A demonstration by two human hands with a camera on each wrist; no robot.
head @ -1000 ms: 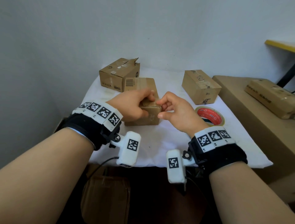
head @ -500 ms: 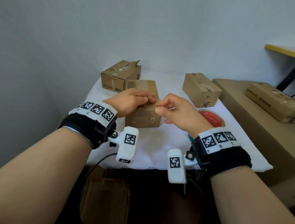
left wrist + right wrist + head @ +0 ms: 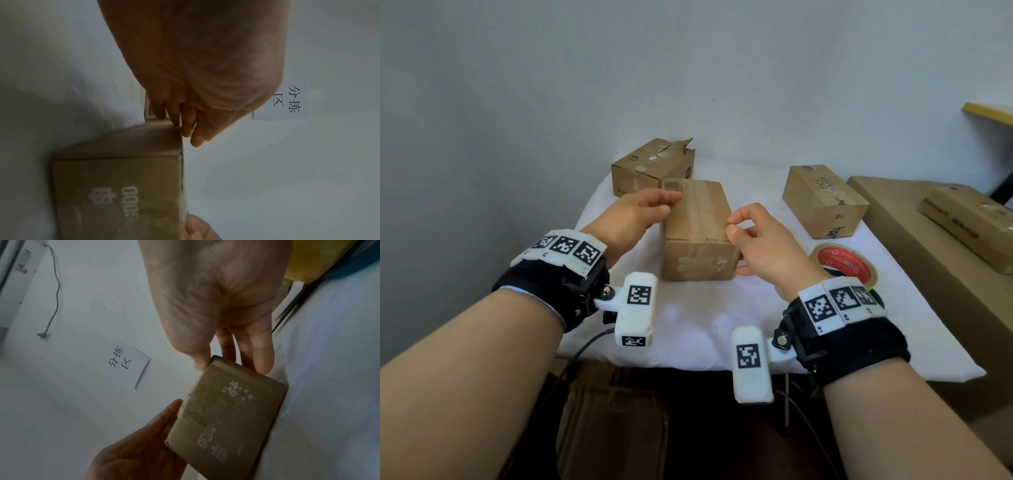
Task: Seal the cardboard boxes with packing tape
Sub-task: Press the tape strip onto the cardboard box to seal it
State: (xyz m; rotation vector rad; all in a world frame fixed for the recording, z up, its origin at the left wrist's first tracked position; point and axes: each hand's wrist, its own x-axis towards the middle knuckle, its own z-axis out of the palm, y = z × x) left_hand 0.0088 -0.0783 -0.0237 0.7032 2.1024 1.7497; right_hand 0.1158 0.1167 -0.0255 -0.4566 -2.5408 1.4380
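A small cardboard box (image 3: 698, 236) stands mid-table, its near end facing me, with a strip of brown tape (image 3: 700, 209) running along its top seam. My left hand (image 3: 640, 216) rests on the box's top left edge with the fingers (image 3: 174, 120) laid out straight. My right hand (image 3: 753, 236) grips the near right corner, thumb (image 3: 200, 365) on the top edge and fingers (image 3: 261, 360) down the right side. The red-cored tape roll (image 3: 842, 267) lies flat on the cloth to the right of that hand.
A box with a torn, raised flap (image 3: 650, 168) sits at the back left and a closed box (image 3: 822, 200) at the back right. The white-clothed table (image 3: 688, 325) meets the wall. A large carton (image 3: 914, 246) on the right carries a flat box (image 3: 969, 226).
Both hands were together at the middle of the box's near top edge, on the tape end. They have moved apart to the left edge and the right corner.
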